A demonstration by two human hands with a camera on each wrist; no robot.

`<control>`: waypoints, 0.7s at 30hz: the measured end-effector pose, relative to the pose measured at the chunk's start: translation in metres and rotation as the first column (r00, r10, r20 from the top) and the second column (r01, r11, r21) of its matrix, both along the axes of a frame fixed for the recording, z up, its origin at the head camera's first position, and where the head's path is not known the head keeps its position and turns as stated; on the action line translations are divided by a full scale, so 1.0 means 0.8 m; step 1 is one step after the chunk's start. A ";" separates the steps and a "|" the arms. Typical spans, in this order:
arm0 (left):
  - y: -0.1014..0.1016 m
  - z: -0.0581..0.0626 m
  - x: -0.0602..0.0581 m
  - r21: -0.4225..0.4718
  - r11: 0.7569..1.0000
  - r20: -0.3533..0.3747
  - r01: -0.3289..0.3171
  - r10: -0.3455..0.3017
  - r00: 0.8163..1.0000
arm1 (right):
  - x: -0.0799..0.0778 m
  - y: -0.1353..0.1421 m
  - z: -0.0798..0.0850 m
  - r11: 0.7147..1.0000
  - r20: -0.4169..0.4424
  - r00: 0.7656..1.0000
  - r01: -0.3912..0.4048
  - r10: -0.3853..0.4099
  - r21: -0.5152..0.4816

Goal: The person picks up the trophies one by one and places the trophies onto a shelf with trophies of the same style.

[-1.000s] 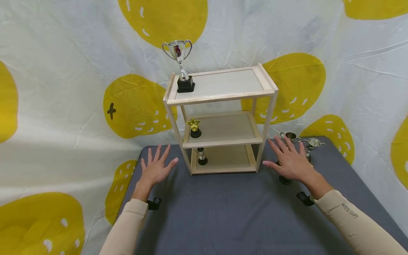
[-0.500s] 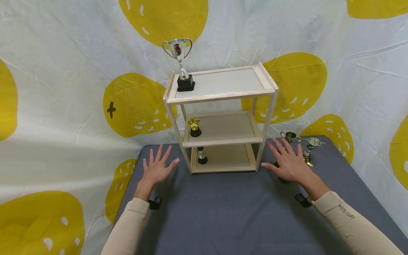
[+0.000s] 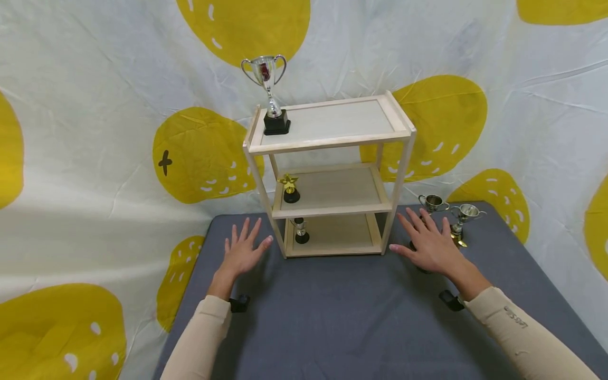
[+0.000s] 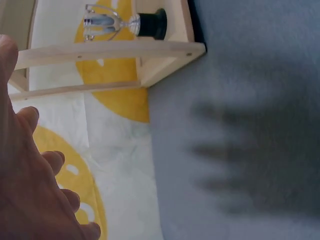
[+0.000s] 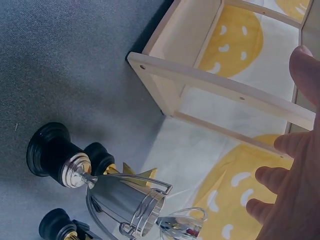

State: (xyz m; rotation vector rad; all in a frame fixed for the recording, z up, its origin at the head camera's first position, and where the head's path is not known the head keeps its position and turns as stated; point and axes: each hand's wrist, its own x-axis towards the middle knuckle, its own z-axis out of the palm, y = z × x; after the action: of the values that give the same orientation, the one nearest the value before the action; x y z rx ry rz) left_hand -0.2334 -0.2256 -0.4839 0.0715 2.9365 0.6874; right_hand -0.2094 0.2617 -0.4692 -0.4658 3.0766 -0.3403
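My left hand (image 3: 241,257) and right hand (image 3: 429,248) hang backs up above a dark grey, cloth-covered worktop (image 3: 332,316), the fingers of both spread wide. Between them, toward the worktop's far edge, stands a pale wooden three-tier shelf (image 3: 332,143). At the left end of its top tier rises a tall silver two-handled trophy cup (image 3: 274,110) on a square black base; below it, at the left end of the middle tier, stands a gold star trophy (image 3: 289,187) on a black base, and on the bottom tier, also at left, a small silver cup (image 3: 300,229) with a black foot. My left hand hovers near the worktop's left edge, beside the shelf's front left foot. My right hand hovers to the shelf's right, partly hiding trophies set toward the worktop's far right corner: a large silver two-handled cup (image 5: 120,200) on a round black base, a second gold star (image 5: 146,176) just beside it, and another silver cup (image 5: 182,226). Beige sleeves (image 3: 197,338) cover my forearms; a white cloth backdrop (image 3: 90,158) with yellow rounded shapes hangs behind.
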 end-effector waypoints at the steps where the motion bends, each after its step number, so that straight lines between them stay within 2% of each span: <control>1: 0.001 -0.001 -0.001 0.027 1.000 0.003 0.003 -0.003 1.000 | 0.000 0.000 0.000 1.000 0.000 1.000 -0.001 0.001 -0.001; 5: 0.003 -0.003 -0.005 0.171 0.985 0.006 0.017 -0.018 1.000 | 0.000 -0.001 -0.002 1.000 0.002 1.000 -0.001 0.001 -0.004; 10: 0.008 -0.003 -0.013 0.358 0.933 -0.008 0.035 -0.035 0.999 | 0.001 0.000 -0.002 1.000 0.001 1.000 0.000 0.000 0.003; 15: 0.017 0.005 -0.018 0.547 0.837 -0.013 0.020 -0.016 1.000 | 0.002 -0.001 -0.002 1.000 0.001 1.000 0.002 -0.002 0.001; 21: 0.027 0.016 -0.019 0.705 0.709 -0.014 -0.011 0.030 0.999 | 0.002 -0.003 -0.003 1.000 0.013 1.000 -0.004 0.004 -0.024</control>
State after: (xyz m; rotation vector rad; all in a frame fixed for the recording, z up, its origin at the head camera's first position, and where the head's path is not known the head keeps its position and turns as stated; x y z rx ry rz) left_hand -0.2486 -0.2037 -0.4715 0.1154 2.4986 1.7863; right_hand -0.2081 0.2596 -0.4714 -0.4688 3.0623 -0.3782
